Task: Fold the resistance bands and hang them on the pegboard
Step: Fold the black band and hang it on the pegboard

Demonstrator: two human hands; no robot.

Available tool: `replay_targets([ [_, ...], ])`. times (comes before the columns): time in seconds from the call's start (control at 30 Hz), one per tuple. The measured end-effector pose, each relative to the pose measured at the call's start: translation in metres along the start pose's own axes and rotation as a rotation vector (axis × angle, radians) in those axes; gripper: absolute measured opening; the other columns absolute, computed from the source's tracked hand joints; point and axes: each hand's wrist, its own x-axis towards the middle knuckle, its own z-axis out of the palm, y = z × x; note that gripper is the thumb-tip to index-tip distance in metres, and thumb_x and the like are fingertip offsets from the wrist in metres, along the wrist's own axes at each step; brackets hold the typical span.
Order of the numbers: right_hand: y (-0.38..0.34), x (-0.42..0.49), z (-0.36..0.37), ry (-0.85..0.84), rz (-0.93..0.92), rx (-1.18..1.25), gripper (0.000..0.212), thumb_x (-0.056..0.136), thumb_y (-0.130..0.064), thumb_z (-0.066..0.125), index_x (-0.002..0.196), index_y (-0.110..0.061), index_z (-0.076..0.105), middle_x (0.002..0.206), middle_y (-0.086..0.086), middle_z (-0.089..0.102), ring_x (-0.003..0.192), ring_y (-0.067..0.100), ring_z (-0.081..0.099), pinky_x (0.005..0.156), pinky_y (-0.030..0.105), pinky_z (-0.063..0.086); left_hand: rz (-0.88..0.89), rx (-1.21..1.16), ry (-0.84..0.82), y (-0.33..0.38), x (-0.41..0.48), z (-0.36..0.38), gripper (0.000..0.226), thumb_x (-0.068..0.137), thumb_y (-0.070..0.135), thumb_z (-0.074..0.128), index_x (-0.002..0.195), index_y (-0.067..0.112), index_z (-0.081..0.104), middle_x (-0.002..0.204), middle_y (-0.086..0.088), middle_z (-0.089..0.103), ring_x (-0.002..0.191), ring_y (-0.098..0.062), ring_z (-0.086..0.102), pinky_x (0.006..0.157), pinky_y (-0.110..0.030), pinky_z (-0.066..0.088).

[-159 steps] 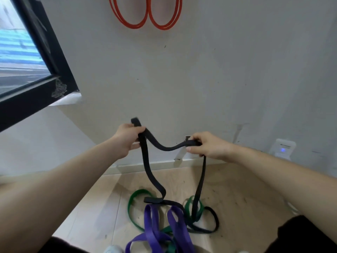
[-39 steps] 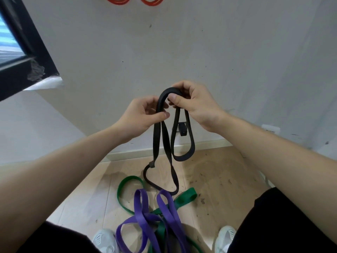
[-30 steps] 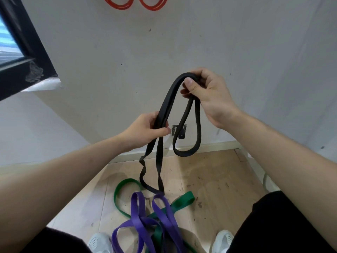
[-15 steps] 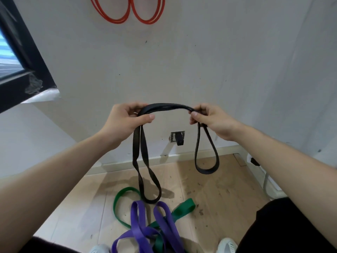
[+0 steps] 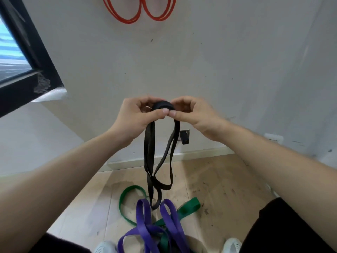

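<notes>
A black resistance band hangs folded in several loops from both hands at chest height. My left hand and my right hand meet thumb to thumb and pinch the band's top fold together. Its loops dangle to just above the floor. An orange band hangs in two loops on the wall at the top edge. A purple band and a green band lie tangled on the wooden floor below the black loops.
A white wall fills the view ahead, with a small black socket low down and a white device at the right. A dark window frame juts in at the left. White shoes show at the bottom.
My hands, held apart half a second ago with the band stretched between them, have come together, so the two hanging loops now fall side by side.
</notes>
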Motion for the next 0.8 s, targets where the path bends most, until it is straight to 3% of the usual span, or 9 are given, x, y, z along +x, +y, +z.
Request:
replay_targets([
  [0.17,-0.016,-0.001,0.007,0.031,-0.097,-0.110,0.015,0.091,-0.011,0.072,0.104,-0.018,0.070,0.091,-0.008,0.072,0.086,-0.001,0.066,0.081,0.016,0.050,0.023,0.010,0.020,0.005,0.000,-0.005,0.021,0.085,0.010,0.079,0.105,0.015,0.075,0.095,-0.007,0.077,0.080,-0.018,0.071,0.086,-0.033,0.060],
  [0.27,-0.023,0.000,0.006,0.045,-0.123,-0.184,0.012,0.093,-0.013,0.070,0.101,-0.021,0.070,0.087,-0.012,0.070,0.084,0.002,0.064,0.083,0.021,0.053,0.019,0.029,-0.011,0.004,-0.002,-0.007,0.023,0.085,0.008,0.078,0.106,0.015,0.074,0.092,0.001,0.078,0.081,-0.015,0.072,0.084,-0.028,0.059],
  [0.4,-0.029,-0.003,0.006,0.091,-0.146,-0.174,0.013,0.095,-0.010,0.066,0.104,-0.019,0.069,0.092,-0.007,0.071,0.090,0.010,0.067,0.097,0.039,0.055,-0.020,0.094,-0.087,-0.001,-0.005,-0.002,0.019,0.086,0.007,0.077,0.102,0.016,0.073,0.087,0.004,0.075,0.085,-0.011,0.072,0.081,-0.023,0.056],
  [0.53,-0.038,-0.006,-0.002,0.193,-0.164,-0.062,0.018,0.097,-0.005,0.061,0.114,-0.002,0.064,0.096,0.004,0.068,0.086,0.013,0.067,0.091,0.033,0.058,-0.070,0.185,-0.148,-0.010,-0.008,0.008,0.013,0.086,0.006,0.077,0.094,0.012,0.068,0.088,-0.010,0.073,0.084,-0.021,0.072,0.082,-0.029,0.059],
  [0.67,-0.041,-0.005,-0.021,0.358,-0.191,0.049,0.012,0.100,-0.007,0.057,0.110,-0.007,0.064,0.089,-0.002,0.064,0.077,0.011,0.067,0.085,0.031,0.059,-0.132,0.216,-0.195,-0.018,-0.009,0.011,0.016,0.087,0.009,0.077,0.099,0.008,0.067,0.092,-0.011,0.074,0.083,-0.015,0.072,0.083,-0.028,0.059],
  [0.8,-0.030,-0.002,-0.044,0.447,-0.140,0.083,0.011,0.101,-0.008,0.056,0.102,-0.014,0.065,0.087,0.000,0.061,0.073,0.014,0.066,0.086,0.034,0.058,-0.163,0.153,-0.138,-0.021,-0.006,0.008,0.021,0.085,0.008,0.079,0.100,0.001,0.067,0.089,-0.011,0.074,0.082,-0.015,0.070,0.084,-0.029,0.057],
])
